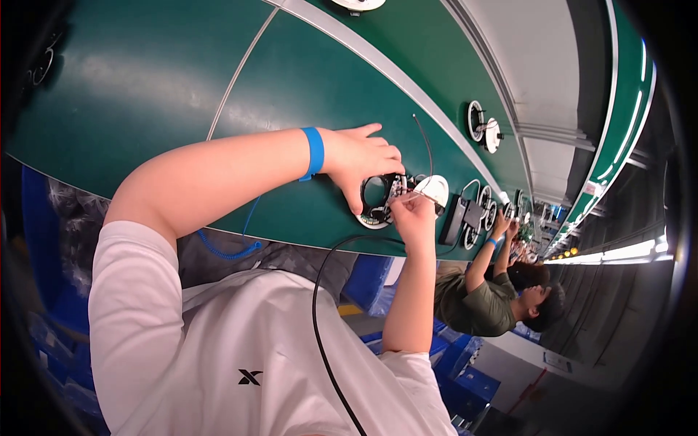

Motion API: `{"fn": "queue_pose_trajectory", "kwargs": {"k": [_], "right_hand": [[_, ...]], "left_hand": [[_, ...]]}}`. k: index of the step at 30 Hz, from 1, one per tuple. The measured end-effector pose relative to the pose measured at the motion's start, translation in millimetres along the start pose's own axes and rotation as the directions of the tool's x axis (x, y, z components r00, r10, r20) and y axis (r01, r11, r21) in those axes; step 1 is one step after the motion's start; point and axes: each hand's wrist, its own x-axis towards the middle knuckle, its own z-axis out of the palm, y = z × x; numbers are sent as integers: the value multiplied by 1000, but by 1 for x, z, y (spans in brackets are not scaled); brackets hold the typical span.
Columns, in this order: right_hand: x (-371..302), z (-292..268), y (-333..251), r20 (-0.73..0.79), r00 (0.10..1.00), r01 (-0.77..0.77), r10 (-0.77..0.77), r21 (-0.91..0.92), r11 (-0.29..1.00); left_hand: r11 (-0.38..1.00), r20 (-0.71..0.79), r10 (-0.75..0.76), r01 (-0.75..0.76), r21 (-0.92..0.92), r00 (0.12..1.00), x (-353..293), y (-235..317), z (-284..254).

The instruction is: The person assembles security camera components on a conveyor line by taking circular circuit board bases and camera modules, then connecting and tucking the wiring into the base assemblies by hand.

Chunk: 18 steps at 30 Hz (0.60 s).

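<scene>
My left hand [365,161], with a blue band at its wrist, grips a round black-and-white device [375,219] between thumb and fingers. The device lies on the green table, and small parts and wires show inside its ring. At its right side the fingers of my right hand [414,215] are pinched together by the wires. A thin dark wire [427,138] arcs up from there, and its lower end seems to run into that pinch. Just beyond the right hand is a white disc [435,189], close beside the device; my fingers hide part of the space between them.
Right of my hands lie a black box-shaped unit [454,220] and several white rings. More round devices [483,125] sit on the far strip, past a pale rail [407,81]. A co-worker [483,301] works farther right. A blue coiled cord [231,253] hangs at the table's near edge.
</scene>
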Motion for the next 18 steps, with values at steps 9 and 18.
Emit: {"fn": "queue_pose_trajectory", "kwargs": {"k": [9,18], "right_hand": [[-20,-7,-8,-88,978,-160,191,274,948],[1,31,-1,-411,905,153,-115,61,986]], "left_hand": [[1000,-8,-11,11,-5,1000,-1,0,-3],[1000,-5,-6,6,1,1000,0,1,-4]]}}
